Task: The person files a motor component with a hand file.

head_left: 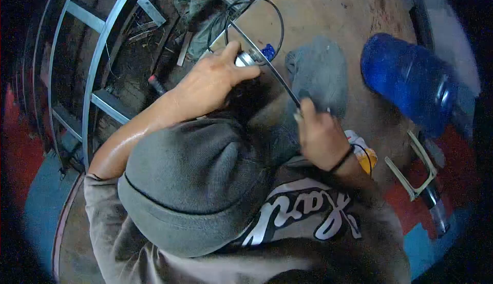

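Note:
Thumb and fingers of my left hand (210,76) are closed around a round silver metal part (245,59). My right hand (322,135) grips one end of a long thin metal rod (277,73), which slants up and left, passing beside the silver part. Whether rod and part touch is unclear. Just right of them lies a small shiny blue item (268,52). A loop of black cable (282,22) curves above and around that spot. Dark shadow hides what is under my left hand.
Curved metal framework (95,68) stands at left. A grey cloth (328,73) lies on the brown surface (334,6), near a large blue bottle (405,78). Lower right are a white-and-yellow packet (367,158) and a pale U-shaped frame (430,173). A grey beanie (185,181) fills the lower middle.

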Motion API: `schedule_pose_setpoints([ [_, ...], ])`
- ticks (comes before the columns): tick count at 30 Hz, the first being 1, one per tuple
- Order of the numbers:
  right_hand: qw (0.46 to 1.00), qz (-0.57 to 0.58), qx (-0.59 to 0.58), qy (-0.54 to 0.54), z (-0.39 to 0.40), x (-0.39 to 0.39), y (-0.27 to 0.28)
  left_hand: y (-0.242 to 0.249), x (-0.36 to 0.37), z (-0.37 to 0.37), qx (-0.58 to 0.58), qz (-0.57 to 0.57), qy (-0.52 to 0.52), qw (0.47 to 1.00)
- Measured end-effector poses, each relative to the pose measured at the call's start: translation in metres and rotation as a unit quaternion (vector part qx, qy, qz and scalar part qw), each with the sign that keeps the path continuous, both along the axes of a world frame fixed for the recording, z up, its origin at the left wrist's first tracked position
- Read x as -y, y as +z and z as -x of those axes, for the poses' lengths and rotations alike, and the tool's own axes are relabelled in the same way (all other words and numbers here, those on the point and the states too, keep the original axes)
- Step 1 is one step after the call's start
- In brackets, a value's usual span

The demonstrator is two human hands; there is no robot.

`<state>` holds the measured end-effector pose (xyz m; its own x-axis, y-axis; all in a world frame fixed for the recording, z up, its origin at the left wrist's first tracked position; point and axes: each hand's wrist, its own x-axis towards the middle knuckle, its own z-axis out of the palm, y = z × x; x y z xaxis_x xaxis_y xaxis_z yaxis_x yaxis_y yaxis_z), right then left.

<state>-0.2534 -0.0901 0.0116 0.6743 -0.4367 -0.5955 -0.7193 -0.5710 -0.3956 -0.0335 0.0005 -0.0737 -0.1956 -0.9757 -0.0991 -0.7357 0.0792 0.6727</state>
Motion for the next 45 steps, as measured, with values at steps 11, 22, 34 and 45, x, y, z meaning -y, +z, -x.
schedule_pose_setpoints([
  [11,0.997,-0.032,0.061,-0.046,0.017,-0.006,-0.017,-0.007,0.0,-0.001,-0.025,0.01,0.019,0.999],
  [22,0.998,-0.058,-0.005,-0.038,0.005,0.0,-0.002,-0.003,-0.003,-0.003,0.004,-0.017,0.017,1.0],
  [34,0.999,-0.041,0.034,0.007,0.019,0.005,-0.003,0.0,0.001,0.01,0.017,0.006,-0.01,1.0],
  [45,0.996,-0.08,-0.005,-0.046,0.043,0.005,-0.003,-0.004,0.007,0.011,-0.006,-0.015,-0.019,1.0],
])
